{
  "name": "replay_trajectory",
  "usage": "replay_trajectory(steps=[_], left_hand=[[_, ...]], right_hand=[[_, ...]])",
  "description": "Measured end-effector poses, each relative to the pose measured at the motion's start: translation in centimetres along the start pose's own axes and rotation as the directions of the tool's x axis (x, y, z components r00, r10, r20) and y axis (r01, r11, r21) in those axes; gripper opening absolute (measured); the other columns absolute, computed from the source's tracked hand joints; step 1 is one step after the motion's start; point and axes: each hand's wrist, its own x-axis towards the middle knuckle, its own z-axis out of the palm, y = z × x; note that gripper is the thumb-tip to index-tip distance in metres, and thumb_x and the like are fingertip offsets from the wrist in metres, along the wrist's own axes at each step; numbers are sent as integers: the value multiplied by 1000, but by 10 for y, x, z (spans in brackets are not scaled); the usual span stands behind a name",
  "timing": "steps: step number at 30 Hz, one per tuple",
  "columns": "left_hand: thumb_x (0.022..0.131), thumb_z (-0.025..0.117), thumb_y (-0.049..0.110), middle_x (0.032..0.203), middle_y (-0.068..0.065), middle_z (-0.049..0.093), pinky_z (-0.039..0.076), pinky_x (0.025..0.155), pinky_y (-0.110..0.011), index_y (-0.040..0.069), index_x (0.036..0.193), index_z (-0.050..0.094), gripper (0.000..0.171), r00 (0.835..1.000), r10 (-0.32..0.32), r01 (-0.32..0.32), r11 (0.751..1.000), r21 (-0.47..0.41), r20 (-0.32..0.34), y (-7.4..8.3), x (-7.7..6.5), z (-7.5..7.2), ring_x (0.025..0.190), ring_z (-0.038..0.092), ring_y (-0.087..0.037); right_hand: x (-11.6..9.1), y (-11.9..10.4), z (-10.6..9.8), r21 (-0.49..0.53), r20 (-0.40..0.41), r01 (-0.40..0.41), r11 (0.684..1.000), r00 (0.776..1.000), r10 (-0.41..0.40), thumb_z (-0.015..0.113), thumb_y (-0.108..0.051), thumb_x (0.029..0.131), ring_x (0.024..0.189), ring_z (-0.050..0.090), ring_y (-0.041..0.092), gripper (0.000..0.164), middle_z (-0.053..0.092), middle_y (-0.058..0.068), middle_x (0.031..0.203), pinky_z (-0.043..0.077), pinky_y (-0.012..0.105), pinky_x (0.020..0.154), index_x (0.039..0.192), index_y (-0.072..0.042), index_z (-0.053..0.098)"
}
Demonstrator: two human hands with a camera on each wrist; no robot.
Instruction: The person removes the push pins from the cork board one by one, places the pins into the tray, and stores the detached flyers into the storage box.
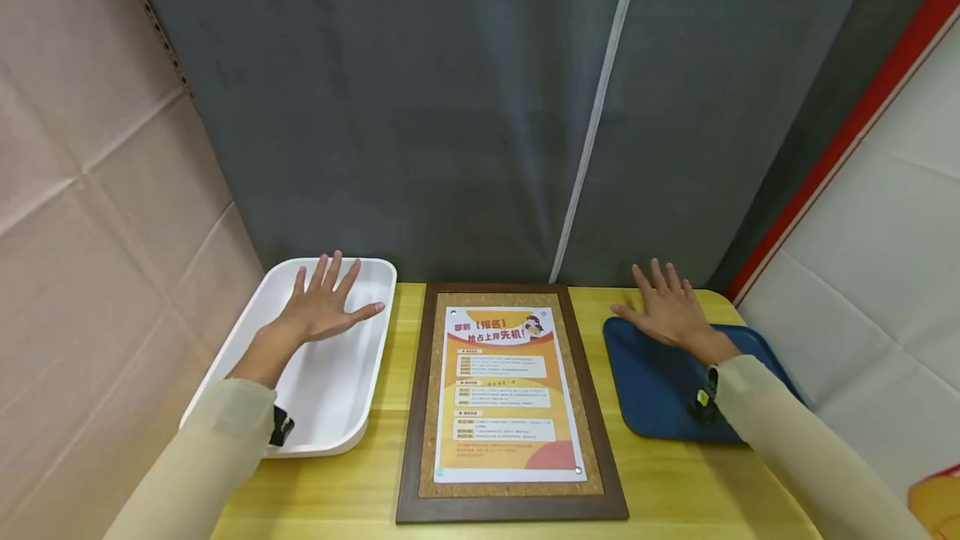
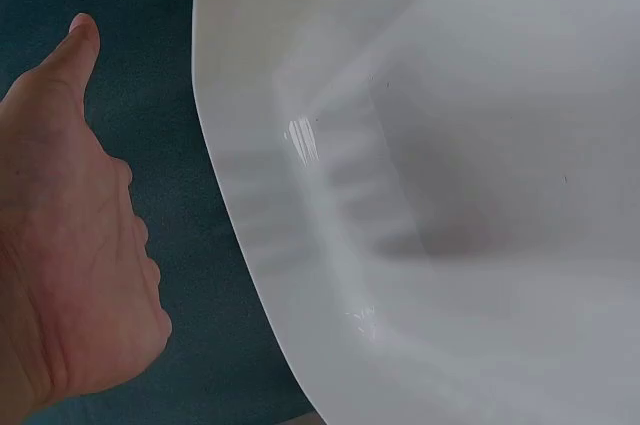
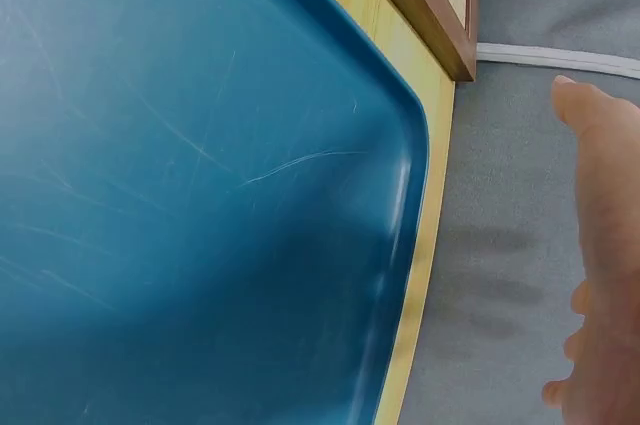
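My left hand [image 1: 318, 312] hovers over the white tray [image 1: 341, 407], fingers spread and thumb pointing toward the middle. In the left wrist view that hand [image 2: 80, 235] shows beside the rim of the white tray [image 2: 250, 165], whose inside holds nothing visible. Over the far part of the blue tray [image 1: 652, 398], my right hand [image 1: 669, 312] is spread in the same way. The right wrist view has the right hand [image 3: 610, 245] off to the side of the scratched blue tray [image 3: 200, 195]. Neither hand grips a thing.
Between the trays lies a brown-framed cork board [image 1: 512, 509] with an orange and white poster [image 1: 510, 394] pinned to it. All stand on a yellow wooden table [image 1: 330, 498]. A dark grey curtain [image 1: 420, 123] rises behind; pale panels flank both sides.
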Motion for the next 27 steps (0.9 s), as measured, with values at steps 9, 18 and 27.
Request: replay_trajectory(steps=[9, 18, 27], left_hand=[[99, 41, 80, 175, -29, -1, -8, 125, -70, 6, 170, 15, 106, 999, 42, -42, 999, 7, -29, 5, 2, 7, 161, -5, -49], [100, 46, 74, 175, -27, -1, -5, 126, -69, 8, 171, 15, 102, 998, 67, -66, 997, 30, -19, 29, -5, 8, 162, -3, -47], [99, 51, 71, 176, -25, -1, 0, 128, -65, 4, 169, 19, 102, 993, 109, -108, 994, 19, -40, 46, -5, 11, 162, 1, -47]], right_hand=[[1, -9, -4, 2, -9, 16, 1000, 1000, -16, 47, -70, 103, 155, 11, 61, 98, 13, 35, 171, 15, 78, 120, 168, -1, 22], [2, -17, 4, 16, 13, 38, 999, 999, -38, 47, -70, 104, 156, 9, 60, 98, 13, 34, 172, 14, 76, 121, 169, -2, 20], [7, -27, 5, 20, -14, 78, 997, 997, -78, 48, -68, 104, 157, 11, 58, 96, 15, 33, 172, 16, 75, 122, 169, -2, 21]])
